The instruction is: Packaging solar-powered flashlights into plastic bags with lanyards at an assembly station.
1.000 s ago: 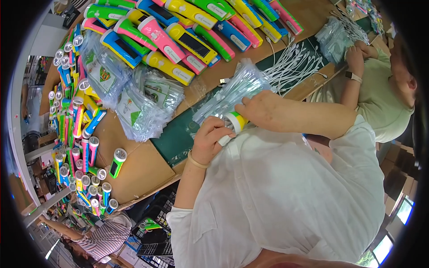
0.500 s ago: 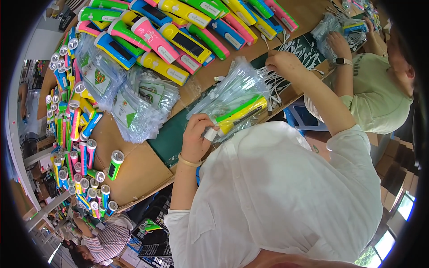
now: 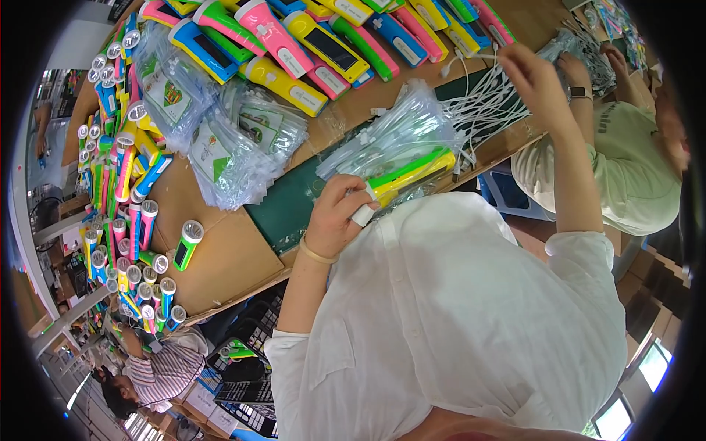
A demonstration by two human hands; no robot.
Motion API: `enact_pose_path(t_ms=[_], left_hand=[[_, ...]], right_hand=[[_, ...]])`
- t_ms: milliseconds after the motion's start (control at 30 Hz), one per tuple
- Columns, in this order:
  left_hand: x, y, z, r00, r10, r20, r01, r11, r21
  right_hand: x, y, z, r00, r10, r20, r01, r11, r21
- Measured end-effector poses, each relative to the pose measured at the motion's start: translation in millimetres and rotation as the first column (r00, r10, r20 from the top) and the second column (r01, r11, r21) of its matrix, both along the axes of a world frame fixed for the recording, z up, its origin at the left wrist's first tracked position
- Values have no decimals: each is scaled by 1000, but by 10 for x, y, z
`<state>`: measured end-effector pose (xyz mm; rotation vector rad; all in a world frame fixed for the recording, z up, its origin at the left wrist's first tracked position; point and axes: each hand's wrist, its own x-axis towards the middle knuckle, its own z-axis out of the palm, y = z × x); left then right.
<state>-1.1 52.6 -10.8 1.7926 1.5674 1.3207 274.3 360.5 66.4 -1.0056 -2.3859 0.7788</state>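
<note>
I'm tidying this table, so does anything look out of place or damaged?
One green flashlight sits alone on the cardboard, apart from the crowded flashlights to its left, so it looks stray. The white cables lie tangled. No obvious damage shows.

Now you've got a long green-and-yellow plastic flashlight (image 3: pixel 413 173) lying slanted, its right end near your tangled spread of thin white cables (image 3: pixel 487 109).

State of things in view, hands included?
Green-and-yellow plastic flashlight: on its side, held
Left bare hand: closed on that flashlight
Thin white cables: loose, fanned out
Right bare hand: raised, grip unclear
Clear plastic bags with printed inserts: overlapping, stacked
Green white-headed plastic flashlight: lens showing
</note>
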Motion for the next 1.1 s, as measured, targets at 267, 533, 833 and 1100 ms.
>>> enact_pose_path(t_ms=[267,533,833,1100], left_hand=[[66,2,-16,999,45,-23,-45,999,13],[89,-18,-36,998,57,22,-57,998,-3],[93,-241,-160,777,342,528,-205,931,-302],[207,-206,127,893,389,228,-353,918,-183]], right_hand=[[-186,-339,530,649,-5,-760,-586,634,-505],[-463,-803,-98,875,172,-453,-481,415,-772],[-761,-797,66,859,513,-3,-367,611,-701],[-1259,-1064,-266,603,793,86,-722,588,-364]])
